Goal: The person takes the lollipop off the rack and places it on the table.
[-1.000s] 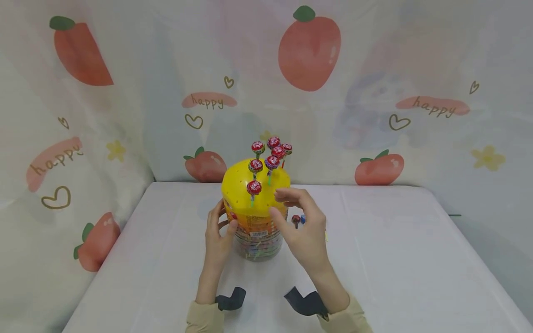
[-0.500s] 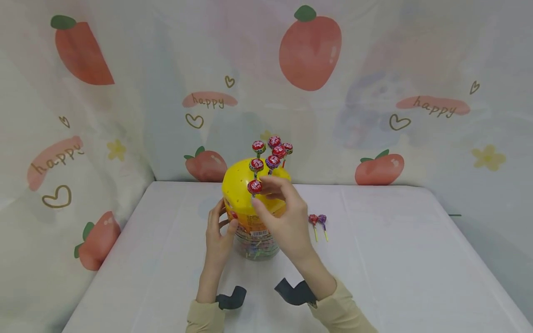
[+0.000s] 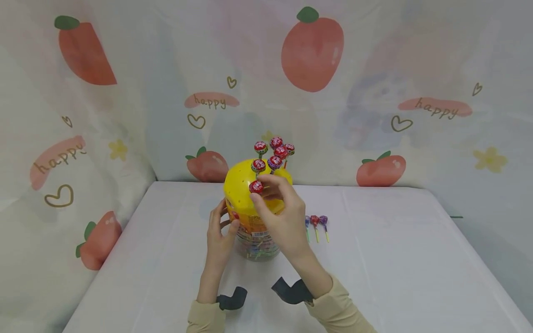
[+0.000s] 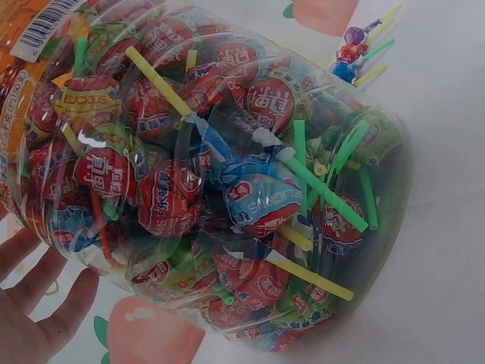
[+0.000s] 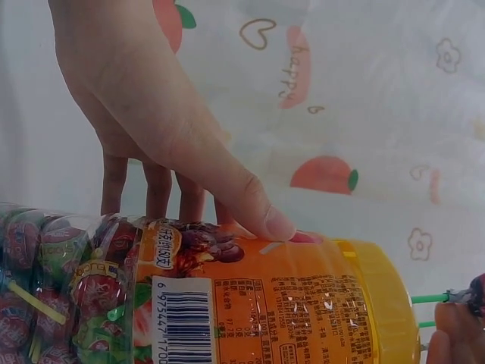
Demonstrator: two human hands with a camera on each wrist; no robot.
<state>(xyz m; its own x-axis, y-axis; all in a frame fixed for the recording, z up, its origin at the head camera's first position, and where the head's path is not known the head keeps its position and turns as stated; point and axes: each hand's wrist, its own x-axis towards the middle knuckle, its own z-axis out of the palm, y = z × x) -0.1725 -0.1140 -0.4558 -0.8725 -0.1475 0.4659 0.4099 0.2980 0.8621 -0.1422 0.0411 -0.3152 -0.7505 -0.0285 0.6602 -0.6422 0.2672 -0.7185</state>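
Note:
A clear plastic jar point(image 4: 204, 227) packed with wrapped lollipops stands upright on the table, under a yellow domed lid point(image 3: 240, 185). My left hand point(image 3: 219, 236) holds the jar from its left side; in the right wrist view its thumb point(image 5: 279, 226) lies against the orange label point(image 5: 265, 303). With thumb and forefinger, my right hand point(image 3: 285, 217) pinches the red-wrapped lollipop point(image 3: 256, 187) at the front of the lid, close under its head. Several more lollipops point(image 3: 275, 162) stand with their sticks in the lid behind it.
Several loose lollipops point(image 3: 315, 220) lie side by side on the white-covered table point(image 3: 387, 259), right of the jar. A fabric backdrop point(image 3: 250, 46) printed with fruit and hearts rises behind and to the left.
My right hand has moved left from beside the lid and closed its fingertips on the front lollipop. The loose lollipops have come out from behind it. My left hand stays on the jar.

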